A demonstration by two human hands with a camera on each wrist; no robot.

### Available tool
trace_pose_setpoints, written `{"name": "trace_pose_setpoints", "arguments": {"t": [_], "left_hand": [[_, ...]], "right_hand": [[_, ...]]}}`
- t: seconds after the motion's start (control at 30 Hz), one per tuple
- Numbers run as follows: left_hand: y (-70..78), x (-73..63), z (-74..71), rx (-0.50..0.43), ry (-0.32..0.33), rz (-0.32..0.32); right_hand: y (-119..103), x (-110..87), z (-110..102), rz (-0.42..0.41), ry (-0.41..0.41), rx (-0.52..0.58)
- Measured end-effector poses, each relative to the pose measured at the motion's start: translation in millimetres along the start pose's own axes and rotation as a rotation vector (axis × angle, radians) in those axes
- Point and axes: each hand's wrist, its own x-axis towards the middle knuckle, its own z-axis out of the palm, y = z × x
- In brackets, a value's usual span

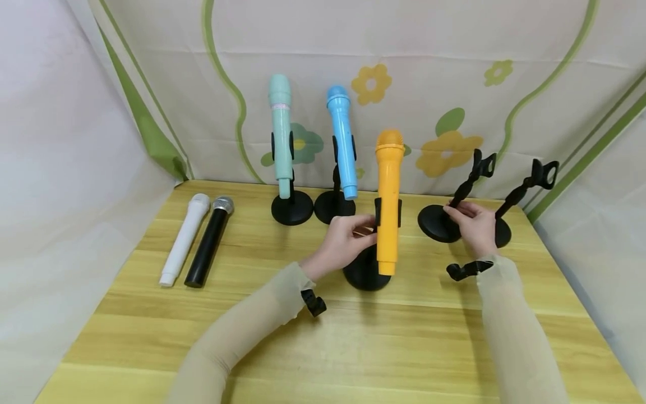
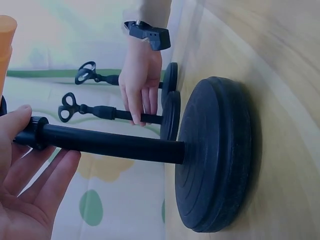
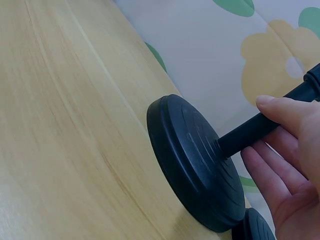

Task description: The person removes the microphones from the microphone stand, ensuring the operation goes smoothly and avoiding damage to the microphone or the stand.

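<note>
An orange microphone (image 1: 388, 196) leans in the clip of a black desk stand with a round base (image 2: 215, 155). My left hand (image 1: 343, 244) holds this stand's pole just below the clip, thumb on one side and fingers on the other. At the right, my right hand (image 1: 474, 224) pinches the pole of a second black stand (image 3: 195, 160) low down, near its round base; the open-ring clip on top shows no microphone. Close behind that hand stands a third black stand (image 1: 527, 188), also with a bare clip and partly hidden by the hand.
A mint green microphone (image 1: 281, 129) and a blue microphone (image 1: 343, 140) sit upright in black stands at the back. To the left, a white microphone (image 1: 185, 238) and a black microphone (image 1: 211, 241) lie on the wooden table (image 1: 126, 325). A flowered curtain (image 1: 313, 33) hangs behind.
</note>
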Motion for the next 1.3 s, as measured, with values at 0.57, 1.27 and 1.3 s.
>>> {"name": "trace_pose_setpoints", "arguments": {"t": [0.57, 1.27, 1.3], "left_hand": [[16.2, -50.7, -19.2, -0.035, 0.027, -0.001], [16.1, -50.7, -29.5, -0.071, -0.098, 0.003], [16.0, -50.5, -29.5, -0.07, -0.101, -0.001]], "right_hand": [[-11.9, -43.6, -12.6, 0.035, -0.038, -0.187], [-157.1, -139.7, 36.4, -0.332, -0.438, 0.225], [-160.1, -141.3, 40.7, -0.329, -0.46, 0.237]]}}
